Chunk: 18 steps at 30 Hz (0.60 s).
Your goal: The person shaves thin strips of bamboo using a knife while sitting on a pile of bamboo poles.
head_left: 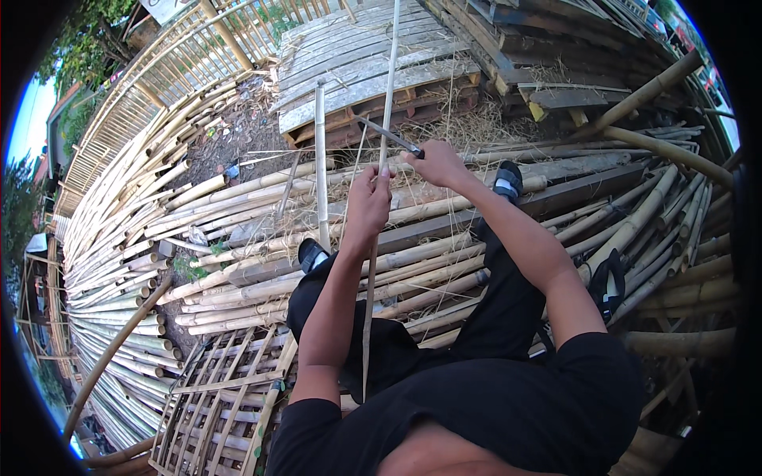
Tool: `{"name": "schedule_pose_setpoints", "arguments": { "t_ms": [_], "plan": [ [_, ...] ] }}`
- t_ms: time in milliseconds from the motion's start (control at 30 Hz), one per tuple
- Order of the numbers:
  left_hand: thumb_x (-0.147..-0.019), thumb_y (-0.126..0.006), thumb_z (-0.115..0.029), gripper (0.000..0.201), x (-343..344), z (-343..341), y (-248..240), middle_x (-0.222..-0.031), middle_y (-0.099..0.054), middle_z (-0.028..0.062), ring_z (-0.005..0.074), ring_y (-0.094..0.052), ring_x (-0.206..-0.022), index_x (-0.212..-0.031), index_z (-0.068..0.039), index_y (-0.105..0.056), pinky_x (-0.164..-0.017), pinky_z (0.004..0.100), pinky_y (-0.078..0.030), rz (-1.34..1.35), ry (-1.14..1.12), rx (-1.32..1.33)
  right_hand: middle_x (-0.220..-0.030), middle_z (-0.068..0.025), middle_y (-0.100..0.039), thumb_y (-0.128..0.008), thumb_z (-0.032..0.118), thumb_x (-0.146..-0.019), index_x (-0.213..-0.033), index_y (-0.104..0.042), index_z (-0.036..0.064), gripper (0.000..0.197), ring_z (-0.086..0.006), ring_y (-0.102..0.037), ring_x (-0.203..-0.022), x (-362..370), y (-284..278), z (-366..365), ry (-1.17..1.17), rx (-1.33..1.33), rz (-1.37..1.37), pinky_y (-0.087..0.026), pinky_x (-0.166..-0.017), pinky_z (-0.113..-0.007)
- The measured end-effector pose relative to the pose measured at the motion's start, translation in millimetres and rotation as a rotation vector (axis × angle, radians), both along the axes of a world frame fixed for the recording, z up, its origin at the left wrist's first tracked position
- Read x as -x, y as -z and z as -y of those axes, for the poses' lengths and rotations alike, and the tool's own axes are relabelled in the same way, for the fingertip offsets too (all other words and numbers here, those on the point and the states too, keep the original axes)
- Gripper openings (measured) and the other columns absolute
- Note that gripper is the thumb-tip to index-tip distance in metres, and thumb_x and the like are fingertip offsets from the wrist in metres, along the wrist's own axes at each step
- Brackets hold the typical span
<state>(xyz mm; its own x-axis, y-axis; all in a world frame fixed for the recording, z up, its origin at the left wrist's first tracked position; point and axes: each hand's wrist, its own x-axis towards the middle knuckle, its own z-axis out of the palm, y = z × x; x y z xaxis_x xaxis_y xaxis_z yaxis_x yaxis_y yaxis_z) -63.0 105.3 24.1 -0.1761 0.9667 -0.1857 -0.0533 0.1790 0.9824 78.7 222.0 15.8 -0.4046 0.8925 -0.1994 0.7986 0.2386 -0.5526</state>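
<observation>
From my remote post I judge the bamboo strip (pixel 390 87), rising in front of the pallet (pixel 341 49), light, springy and splintery, best gripped below the pallet's near edge, where the left hand (pixel 370 201) pinches it, the right hand (pixel 439 164) wrapped round the knife (pixel 402 143).

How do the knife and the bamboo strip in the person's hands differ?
The knife is short; the bamboo strip is far longer. The knife's blade is grey; the bamboo strip is pale tan. The knife slants across the picture; the bamboo strip runs nearly vertically in it. Both are narrow and hand-held.
</observation>
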Motion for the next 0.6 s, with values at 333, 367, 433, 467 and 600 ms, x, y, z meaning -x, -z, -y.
{"name": "schedule_pose_setpoints", "arguments": {
  "t_ms": [333, 367, 433, 467, 600],
  "plan": [
    [-0.096, -0.049, -0.021, 0.019, 0, 1, -3, -0.056, -0.045, -0.0045, 0.0023, -0.035, -0.042, -0.098, -0.004, -0.056, -0.037, 0.0200, -0.024, -0.140, -0.044, -0.110, -0.074, -0.0207, -0.064, -0.060, 0.028, -0.075, -0.069, -0.066, 0.0012, 0.028, -0.0357, -0.064, -0.074, 6, 8, 10, -0.151, -0.235, -0.056, -0.051, -0.071, -0.044],
    [-0.096, -0.050, -0.021, 0.019, -1, 2, -3, -0.056, -0.045, -0.0045, 0.0024, -0.034, -0.043, -0.098, -0.003, -0.057, -0.038, 0.0202, -0.024, -0.159, -0.031, -0.112, -0.074, -0.0207, -0.064, -0.060, 0.027, -0.075, -0.070, -0.066, 0.0016, 0.027, -0.0356, -0.064, -0.074, 5, 7, 8, -0.142, -0.186, -0.046, -0.051, -0.071, -0.043],
    [-0.096, -0.050, -0.021, 0.020, -2, 2, -4, -0.057, -0.045, -0.0044, 0.0025, -0.034, -0.044, -0.100, -0.003, -0.058, -0.038, 0.0207, -0.025, -0.197, -0.004, -0.121, -0.074, -0.0209, -0.064, -0.061, 0.026, -0.074, -0.071, -0.067, 0.0022, 0.025, -0.0356, -0.064, -0.074, 3, 7, 6, -0.143, -0.140, -0.041, -0.051, -0.071, -0.043],
    [-0.096, -0.051, -0.021, 0.021, -3, 2, -4, -0.057, -0.045, -0.0044, 0.0025, -0.034, -0.044, -0.101, -0.002, -0.059, -0.039, 0.0209, -0.025, -0.203, -0.002, -0.120, -0.074, -0.0210, -0.064, -0.062, 0.026, -0.074, -0.072, -0.067, 0.0025, 0.024, -0.0358, -0.064, -0.073, 1, 9, 5, -0.153, -0.141, -0.045, -0.051, -0.071, -0.043],
    [-0.095, -0.052, -0.020, 0.023, -1, 0, 3, -0.057, -0.045, -0.0042, 0.0028, -0.034, -0.047, -0.102, 0.000, -0.059, -0.042, 0.0215, -0.025, -0.267, -0.018, -0.134, -0.073, -0.0215, -0.063, -0.062, 0.026, -0.074, -0.073, -0.068, 0.0029, 0.024, -0.0370, -0.063, -0.073, 2, 14, 4, -0.154, -0.171, -0.061, -0.051, -0.070, -0.043]
  ]
}}
